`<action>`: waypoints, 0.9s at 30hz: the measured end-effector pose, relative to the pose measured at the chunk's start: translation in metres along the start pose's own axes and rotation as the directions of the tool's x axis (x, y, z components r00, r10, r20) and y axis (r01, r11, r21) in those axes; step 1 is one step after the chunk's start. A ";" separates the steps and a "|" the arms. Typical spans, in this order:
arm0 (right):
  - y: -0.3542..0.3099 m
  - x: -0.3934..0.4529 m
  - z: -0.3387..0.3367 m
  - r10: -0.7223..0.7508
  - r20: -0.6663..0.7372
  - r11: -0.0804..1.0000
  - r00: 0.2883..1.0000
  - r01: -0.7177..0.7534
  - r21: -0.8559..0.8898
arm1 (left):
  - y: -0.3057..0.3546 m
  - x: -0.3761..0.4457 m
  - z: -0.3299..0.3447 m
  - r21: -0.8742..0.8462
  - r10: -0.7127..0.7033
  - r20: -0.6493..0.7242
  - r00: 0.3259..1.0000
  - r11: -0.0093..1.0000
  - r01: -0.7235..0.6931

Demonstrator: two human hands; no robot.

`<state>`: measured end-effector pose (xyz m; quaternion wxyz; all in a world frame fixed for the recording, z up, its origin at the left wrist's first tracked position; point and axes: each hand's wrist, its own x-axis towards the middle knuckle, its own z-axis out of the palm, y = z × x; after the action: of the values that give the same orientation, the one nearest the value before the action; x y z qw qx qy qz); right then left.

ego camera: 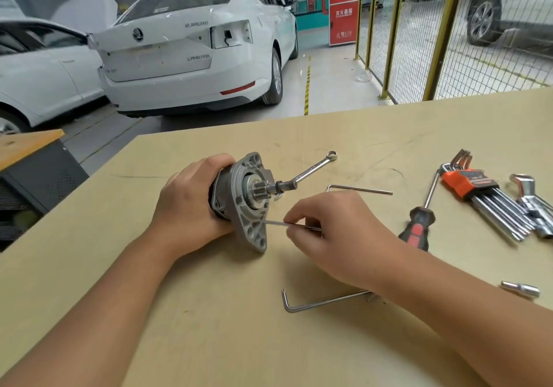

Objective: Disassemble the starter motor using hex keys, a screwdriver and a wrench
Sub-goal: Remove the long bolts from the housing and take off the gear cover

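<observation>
The starter motor (250, 204) lies on its side on the tan table (209, 311), its grey mounting flange and pinion shaft facing right. My left hand (191, 201) grips the motor's dark body from the left. My right hand (326, 231) pinches a thin hex key (276, 223) whose tip sits at the lower part of the flange. A combination wrench (314, 168) lies just behind the shaft. A screwdriver (419, 225) with a black and red handle lies to the right.
A loose hex key (359, 189) lies behind my right hand and a larger one (323, 301) lies partly under my right forearm. A hex key set in an orange holder (478, 198), a chrome tool (532, 204) and a small socket (520, 289) sit at the right. White cars stand beyond the table.
</observation>
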<state>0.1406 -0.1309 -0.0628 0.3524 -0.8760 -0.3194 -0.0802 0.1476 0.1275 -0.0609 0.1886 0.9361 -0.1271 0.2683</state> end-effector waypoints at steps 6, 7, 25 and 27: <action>-0.003 -0.001 -0.002 -0.003 0.084 0.997 0.996 0.009 -0.078 | 0.005 -0.001 0.003 -0.010 0.063 -0.012 0.998 0.998 -0.063; -0.005 -0.002 -0.002 -0.003 0.095 0.997 0.995 0.011 -0.082 | 0.006 -0.001 0.004 -0.013 0.079 -0.018 0.997 0.997 -0.079; -0.001 -0.001 -0.023 -0.142 -0.039 0.990 0.989 0.142 0.001 | 0.009 0.004 -0.001 -0.226 0.178 -0.084 0.980 0.955 -0.193; -0.001 -0.001 -0.023 -0.171 -0.056 0.985 0.984 0.171 -0.018 | 0.010 0.003 -0.001 -0.241 0.179 -0.085 0.980 0.951 -0.195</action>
<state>0.1408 -0.1465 -0.0458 0.3473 -0.8450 -0.3826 -0.1375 0.1467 0.1183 -0.0556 0.2816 0.8802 -0.2418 0.2959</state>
